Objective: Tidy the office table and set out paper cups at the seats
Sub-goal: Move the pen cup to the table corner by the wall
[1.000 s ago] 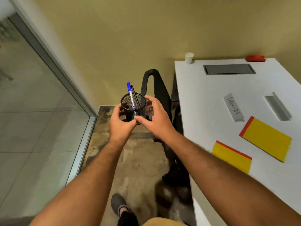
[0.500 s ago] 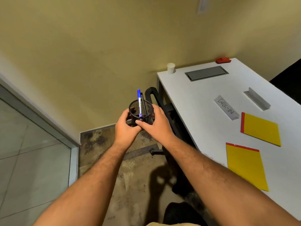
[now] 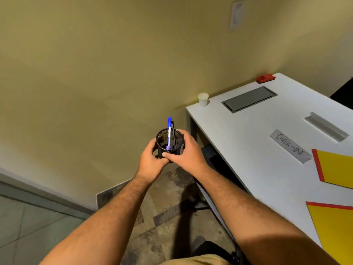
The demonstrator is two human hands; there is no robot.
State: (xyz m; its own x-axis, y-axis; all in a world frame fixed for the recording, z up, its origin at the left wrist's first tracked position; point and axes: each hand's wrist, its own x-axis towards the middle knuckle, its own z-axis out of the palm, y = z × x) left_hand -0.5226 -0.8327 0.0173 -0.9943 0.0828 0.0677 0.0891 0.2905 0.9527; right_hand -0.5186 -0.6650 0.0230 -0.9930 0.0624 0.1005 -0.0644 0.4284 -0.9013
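A black mesh pen holder (image 3: 162,138) is held upright between both hands, off the table's left side over the floor. My left hand (image 3: 151,163) wraps its left side and my right hand (image 3: 188,153) wraps its right side. A blue-capped pen (image 3: 169,131) and a dark pen stand inside it. One white paper cup (image 3: 203,99) stands on the far left corner of the white table (image 3: 248,150).
On the table lie a grey "CHECK-IN" sign (image 3: 290,146), a second grey sign holder (image 3: 325,126), two yellow folders (image 3: 336,167) with red edges, a grey cable hatch (image 3: 249,99) and a red object (image 3: 265,78). A yellow wall stands close ahead.
The view has swung right and up: the glass panel at left has slid out of view and the black chair is hidden. Both hands still hold the pen holder.
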